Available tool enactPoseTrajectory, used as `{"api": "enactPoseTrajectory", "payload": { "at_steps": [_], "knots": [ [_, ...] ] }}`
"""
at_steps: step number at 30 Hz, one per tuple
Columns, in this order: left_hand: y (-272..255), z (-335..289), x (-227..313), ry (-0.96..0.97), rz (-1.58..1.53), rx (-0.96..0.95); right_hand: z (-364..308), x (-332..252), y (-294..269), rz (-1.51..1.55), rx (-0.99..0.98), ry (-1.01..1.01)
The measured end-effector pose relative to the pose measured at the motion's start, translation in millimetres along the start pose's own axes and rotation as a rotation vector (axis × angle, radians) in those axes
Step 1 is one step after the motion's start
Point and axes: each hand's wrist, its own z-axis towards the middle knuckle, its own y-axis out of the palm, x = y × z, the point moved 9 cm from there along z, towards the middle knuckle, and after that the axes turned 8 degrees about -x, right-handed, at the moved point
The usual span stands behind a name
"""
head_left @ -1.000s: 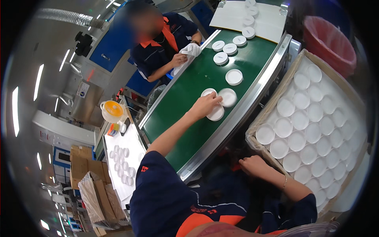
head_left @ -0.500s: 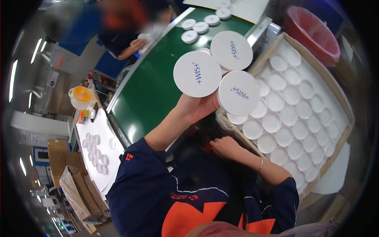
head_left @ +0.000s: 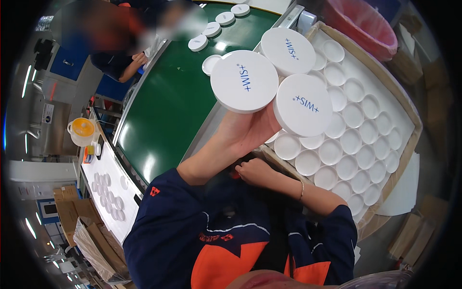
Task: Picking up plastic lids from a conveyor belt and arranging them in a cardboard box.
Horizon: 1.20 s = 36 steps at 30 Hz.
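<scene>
Lids: three round white lids (head_left: 269, 77) fanned in my left hand (head_left: 248, 132), fingers clasped under them, raised over green conveyor belt (head_left: 163, 106). My right hand (head_left: 255, 171) loosely curled, holding nothing, at 5 o'clock of left, touching cardboard tray (head_left: 409, 111) edge.

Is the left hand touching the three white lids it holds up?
Touching. The head view shows the left hand gripping the lower edges of the fanned white lids, fingers hidden behind them.
</scene>
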Motion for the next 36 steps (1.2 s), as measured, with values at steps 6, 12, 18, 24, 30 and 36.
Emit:
{"api": "enactPoseTrajectory", "payload": {
  "at_steps": [6, 12, 18, 24, 30, 36],
  "knots": [
    [1, 9, -7, -0.02, 0.023, 0.033, 2, 1, 0, 0.01, 0.065, -0.019],
    [4, 32, -22, -0.046, 0.147, 0.031, 5, 3, -3, 0.011, 0.08, -0.005],
    [22, 149, -55, 0.119, 1.56, -0.268, 9, 3, 5, -0.013, 0.098, 0.002],
    [6, 239, -107, 0.242, 2.296, -0.364, 27, 3, 27, -0.137, 0.088, -0.034],
    [-24, 265, -125, 0.081, 2.474, -0.293, 30, 4, 30, -0.087, 0.121, -0.04],
    [-2, 258, -155, 0.118, 2.579, -0.377, 28, 6, 24, -0.086, 0.137, -0.029]
  ]
}}
